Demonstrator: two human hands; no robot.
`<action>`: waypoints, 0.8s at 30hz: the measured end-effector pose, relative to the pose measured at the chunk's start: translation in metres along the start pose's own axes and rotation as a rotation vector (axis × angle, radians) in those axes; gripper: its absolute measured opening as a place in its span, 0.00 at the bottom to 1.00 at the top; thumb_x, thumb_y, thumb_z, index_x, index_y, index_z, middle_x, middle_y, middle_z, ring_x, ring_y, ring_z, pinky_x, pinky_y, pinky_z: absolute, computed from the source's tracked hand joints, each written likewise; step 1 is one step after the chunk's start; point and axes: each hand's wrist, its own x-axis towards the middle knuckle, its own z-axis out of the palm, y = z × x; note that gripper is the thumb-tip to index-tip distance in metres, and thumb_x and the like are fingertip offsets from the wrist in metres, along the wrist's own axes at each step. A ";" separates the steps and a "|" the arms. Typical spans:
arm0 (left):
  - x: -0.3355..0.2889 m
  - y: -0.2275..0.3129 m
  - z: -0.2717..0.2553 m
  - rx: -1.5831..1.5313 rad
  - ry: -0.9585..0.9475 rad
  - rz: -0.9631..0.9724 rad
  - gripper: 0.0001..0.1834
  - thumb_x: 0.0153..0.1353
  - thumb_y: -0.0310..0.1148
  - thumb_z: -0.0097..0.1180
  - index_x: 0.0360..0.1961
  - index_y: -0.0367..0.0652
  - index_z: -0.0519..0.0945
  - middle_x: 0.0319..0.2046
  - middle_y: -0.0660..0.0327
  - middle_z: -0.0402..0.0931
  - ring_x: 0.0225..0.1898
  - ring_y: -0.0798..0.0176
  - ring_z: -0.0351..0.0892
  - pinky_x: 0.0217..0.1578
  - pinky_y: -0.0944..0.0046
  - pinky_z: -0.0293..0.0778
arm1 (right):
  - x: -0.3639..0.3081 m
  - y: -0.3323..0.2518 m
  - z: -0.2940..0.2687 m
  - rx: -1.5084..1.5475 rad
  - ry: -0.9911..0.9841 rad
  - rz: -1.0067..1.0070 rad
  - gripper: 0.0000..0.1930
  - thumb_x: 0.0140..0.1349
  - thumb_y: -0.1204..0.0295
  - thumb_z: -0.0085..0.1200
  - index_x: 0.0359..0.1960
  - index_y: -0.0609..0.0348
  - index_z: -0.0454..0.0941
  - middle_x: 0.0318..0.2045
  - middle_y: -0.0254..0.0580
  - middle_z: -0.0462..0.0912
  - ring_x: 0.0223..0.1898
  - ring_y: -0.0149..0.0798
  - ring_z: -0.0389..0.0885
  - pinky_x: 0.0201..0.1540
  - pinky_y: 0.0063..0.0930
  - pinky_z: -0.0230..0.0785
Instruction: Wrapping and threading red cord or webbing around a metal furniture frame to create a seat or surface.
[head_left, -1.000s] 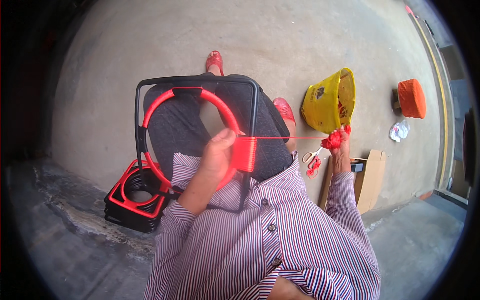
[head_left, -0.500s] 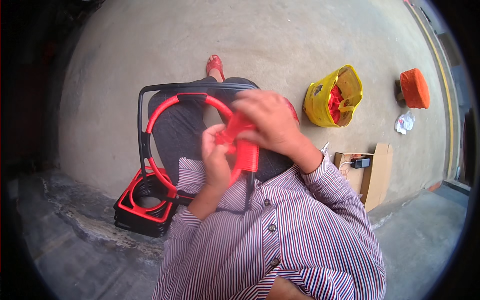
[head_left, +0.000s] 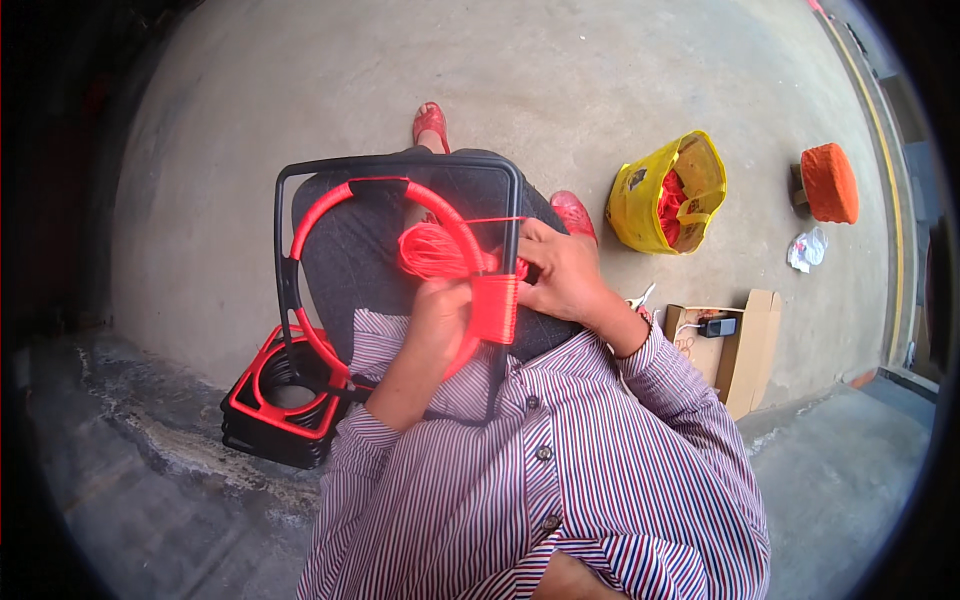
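Observation:
Across my lap lies a black square frame with a ring inside it, the ring mostly wrapped in red cord. A thick red winding binds the ring to the frame's right bar. My left hand, inside the ring, is closed at the lower side of a loose bundle of red cord; some fingertips are hidden behind the ring. Outside the right bar, my right hand has its fingers curled around the bundle's right end. One strand runs taut from the ring toward this hand.
To my lower left stands a stack of black frames, topped by a red-wrapped one. At right are a yellow bag holding red material, scissors, an open cardboard box with a black device, an orange-covered stool and a crumpled plastic bag.
My right hand has come down and right, from above the ring to beyond the right bar. The cord bundle now lies under the ring and bar. My left hand has shifted slightly.

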 end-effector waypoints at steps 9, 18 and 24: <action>0.006 -0.005 -0.012 -0.148 -0.068 -0.018 0.17 0.59 0.23 0.44 0.49 0.34 0.73 0.42 0.55 0.77 0.44 0.61 0.79 0.48 0.62 0.75 | -0.052 0.067 -0.022 1.483 0.369 0.238 0.18 0.50 0.62 0.58 0.37 0.62 0.76 0.31 0.40 0.75 0.28 0.33 0.73 0.29 0.27 0.66; 0.001 0.000 -0.003 -0.175 -0.042 0.062 0.14 0.61 0.24 0.46 0.48 0.34 0.72 0.41 0.55 0.78 0.42 0.64 0.79 0.49 0.63 0.76 | -0.064 0.064 -0.080 1.737 0.424 -0.012 0.18 0.58 0.58 0.54 0.43 0.57 0.72 0.39 0.44 0.74 0.36 0.39 0.77 0.37 0.35 0.76; -0.007 -0.002 0.002 -0.020 -0.043 0.082 0.10 0.60 0.21 0.53 0.43 0.35 0.73 0.40 0.55 0.79 0.41 0.66 0.80 0.47 0.67 0.76 | -0.025 0.014 -0.014 0.947 0.030 0.437 0.12 0.56 0.76 0.61 0.40 0.62 0.74 0.26 0.32 0.80 0.22 0.25 0.78 0.28 0.19 0.72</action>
